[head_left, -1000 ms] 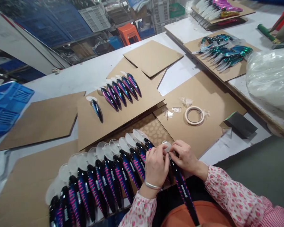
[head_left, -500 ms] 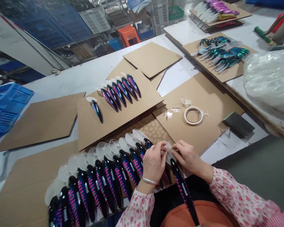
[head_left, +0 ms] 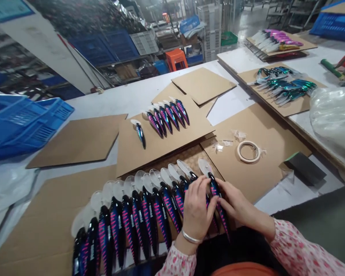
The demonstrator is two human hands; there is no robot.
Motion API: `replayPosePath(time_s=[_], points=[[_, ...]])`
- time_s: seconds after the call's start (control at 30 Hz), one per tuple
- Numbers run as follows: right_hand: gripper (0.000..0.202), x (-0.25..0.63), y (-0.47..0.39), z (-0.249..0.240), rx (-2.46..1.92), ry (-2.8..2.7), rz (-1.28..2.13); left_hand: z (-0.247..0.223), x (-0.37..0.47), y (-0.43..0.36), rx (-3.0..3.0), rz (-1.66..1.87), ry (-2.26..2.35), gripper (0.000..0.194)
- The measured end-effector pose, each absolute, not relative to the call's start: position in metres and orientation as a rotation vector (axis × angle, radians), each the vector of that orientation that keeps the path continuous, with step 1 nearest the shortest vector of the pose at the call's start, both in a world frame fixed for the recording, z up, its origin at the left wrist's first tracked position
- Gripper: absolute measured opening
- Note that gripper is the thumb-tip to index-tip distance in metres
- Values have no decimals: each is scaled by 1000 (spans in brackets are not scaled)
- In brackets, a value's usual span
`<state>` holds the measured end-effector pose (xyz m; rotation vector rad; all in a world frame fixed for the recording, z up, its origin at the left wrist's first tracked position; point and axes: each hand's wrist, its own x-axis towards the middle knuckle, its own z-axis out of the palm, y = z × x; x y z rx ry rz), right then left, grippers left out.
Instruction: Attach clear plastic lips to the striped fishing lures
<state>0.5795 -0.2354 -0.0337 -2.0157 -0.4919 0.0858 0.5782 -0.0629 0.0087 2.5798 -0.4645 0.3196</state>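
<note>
Left grip (head_left: 197, 205) and right grip (head_left: 236, 200) both closed by fingers and thumb, I hold one pink-striped fishing lure (head_left: 215, 188), its clear lip (head_left: 204, 167) pointing away, at the lure row's (head_left: 129, 224) right end

In the background, an orange stool (head_left: 176, 58) and a green bin (head_left: 229, 38) — at left edge, blue crates (head_left: 17, 132).

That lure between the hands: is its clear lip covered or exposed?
Exposed: the clear lip sticks out beyond the left hand and right hand, which are at the lure's dark body.
</note>
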Motion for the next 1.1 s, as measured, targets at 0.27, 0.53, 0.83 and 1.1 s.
replayPosePath(time_s=[0.27, 0.53, 0.83, 1.1], points=[[15, 727, -216, 16, -2443, -814, 328, -29, 554, -72, 2772, 259, -575, 73], [34, 877, -126, 50, -2625, -456, -114, -55, 560, -59, 2788, 469, -588, 59], [55, 843, -156, 40, -2563, -548, -63, -46, 562, -57, 2798, 446, -560, 50], [36, 591, -283, -22, -2265, -708, 140, -20, 565, -60, 2865, 385, -585, 43]])
